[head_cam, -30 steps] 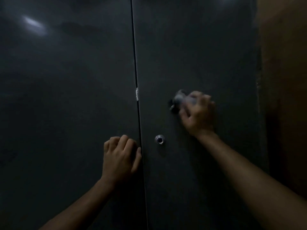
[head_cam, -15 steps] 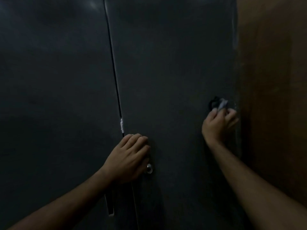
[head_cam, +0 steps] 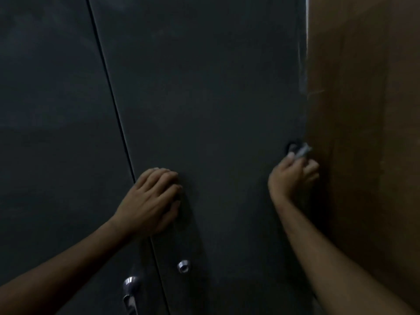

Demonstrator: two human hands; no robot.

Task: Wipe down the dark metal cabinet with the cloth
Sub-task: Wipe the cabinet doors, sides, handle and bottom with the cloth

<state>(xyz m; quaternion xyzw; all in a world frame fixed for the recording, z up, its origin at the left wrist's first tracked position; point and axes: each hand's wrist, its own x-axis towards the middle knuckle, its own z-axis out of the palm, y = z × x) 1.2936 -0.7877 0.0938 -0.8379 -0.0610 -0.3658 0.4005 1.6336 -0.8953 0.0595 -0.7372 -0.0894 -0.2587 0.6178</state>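
we see the dark grey metal cabinet (head_cam: 204,98) with two tall flat doors filling most of the view, the seam between them running down to just under the left hand (head_cam: 151,201). that left hand lies on the right door with its fingers bent loosely and pressed against the metal, grasping nothing. below this hand, a small round silver lock (head_cam: 183,266) sits on the right door, and further down to its left a shiny silver handle (head_cam: 130,292) shows on the left door. well apart to the right, the right hand (head_cam: 293,176) is up at the far right edge of the same door, its fingers curled round a small crumpled grey-white cloth (head_cam: 301,151) that sticks out above the fingertips and touches the metal. the light is dim, so the cloth's exact shape is hard to tell. just beyond the right hand, a plain brown wall (head_cam: 363,133) meets the cabinet's edge.
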